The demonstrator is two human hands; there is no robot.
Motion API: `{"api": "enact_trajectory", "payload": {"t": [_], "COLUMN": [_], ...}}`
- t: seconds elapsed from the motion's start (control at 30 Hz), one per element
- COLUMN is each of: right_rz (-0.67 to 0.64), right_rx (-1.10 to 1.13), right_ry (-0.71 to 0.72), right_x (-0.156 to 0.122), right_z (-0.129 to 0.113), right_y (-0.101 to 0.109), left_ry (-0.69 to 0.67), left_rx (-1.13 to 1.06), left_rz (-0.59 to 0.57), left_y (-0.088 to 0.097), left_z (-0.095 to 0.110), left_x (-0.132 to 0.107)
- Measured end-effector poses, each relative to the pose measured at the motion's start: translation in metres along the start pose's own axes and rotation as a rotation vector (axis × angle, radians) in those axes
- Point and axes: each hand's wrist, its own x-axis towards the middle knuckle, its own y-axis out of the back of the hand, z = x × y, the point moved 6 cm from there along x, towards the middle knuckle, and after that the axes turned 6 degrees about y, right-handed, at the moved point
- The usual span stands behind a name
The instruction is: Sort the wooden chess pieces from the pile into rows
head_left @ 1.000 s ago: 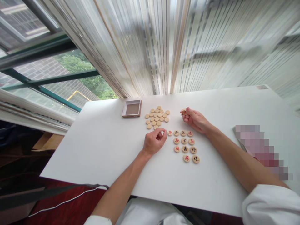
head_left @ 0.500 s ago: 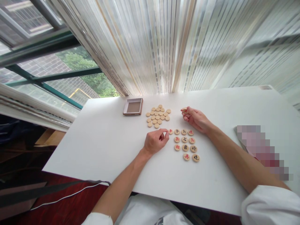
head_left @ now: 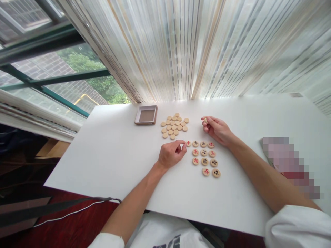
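Note:
Between the thumb and fingers of my right hand, raised behind the laid-out rows, is a xiangqi piece, mostly covered by the fingertips. My left hand rests on the table in a pinch, thumb and index fingertips at the left edge of a red-marked xiangqi piece that ends the back row. Face-up pieces with red or black characters, such as a black-marked piece, lie in rows between my forearms. Behind my left hand is a loose cluster of plain-side-up pieces.
An open shallow box stands left of the cluster on the white table. A blurred-out flat item lies by my right forearm. Striped curtains hang along the back edge, with a window at left.
My right hand has turned the held piece, so its red marking no longer shows, and shifted slightly right. My left hand keeps its pinch. The view has moved a little.

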Motion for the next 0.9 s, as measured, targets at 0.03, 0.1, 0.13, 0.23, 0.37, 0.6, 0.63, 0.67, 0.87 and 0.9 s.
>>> {"api": "enact_trajectory", "payload": {"t": [0.03,0.1,0.13,0.23,0.37,0.6,0.63,0.67,0.87,0.9], "right_rz": [0.004,0.001,-0.004,-0.004,0.024,0.032,0.033,0.032,-0.002,-0.013], "right_rx": [-0.006,-0.035,-0.052,-0.087,-0.116,-0.139,-0.142,-0.150,-0.204,-0.208], "right_ry": [0.011,0.021,0.021,0.015,0.022,0.038,0.038,0.036,0.038,0.038], "right_x": [0.000,-0.001,-0.002,-0.003,-0.003,-0.005,-0.005,-0.005,-0.005,-0.005], "right_z": [-0.001,-0.002,-0.002,-0.003,-0.003,-0.006,-0.006,-0.007,-0.006,-0.006], "right_y": [0.000,-0.002,-0.003,-0.005,-0.003,-0.006,-0.006,-0.006,-0.007,-0.007], "left_ry": [0.000,0.001,0.002,0.003,0.001,0.130,0.169,0.201,0.212,0.205], "left_rx": [-0.002,-0.004,-0.004,-0.004,-0.014,-0.111,-0.131,-0.147,-0.190,-0.193], "left_rz": [0.000,0.002,0.003,0.004,0.007,0.077,0.108,0.136,0.172,0.173], "left_y": [0.000,0.000,0.000,0.000,0.000,0.006,0.008,0.010,0.009,0.008], "left_z": [0.000,0.000,0.000,0.000,0.002,-0.006,-0.009,-0.011,-0.014,-0.014], "left_x": [0.000,0.000,0.000,0.001,0.001,0.005,0.007,0.008,0.030,0.035]}}
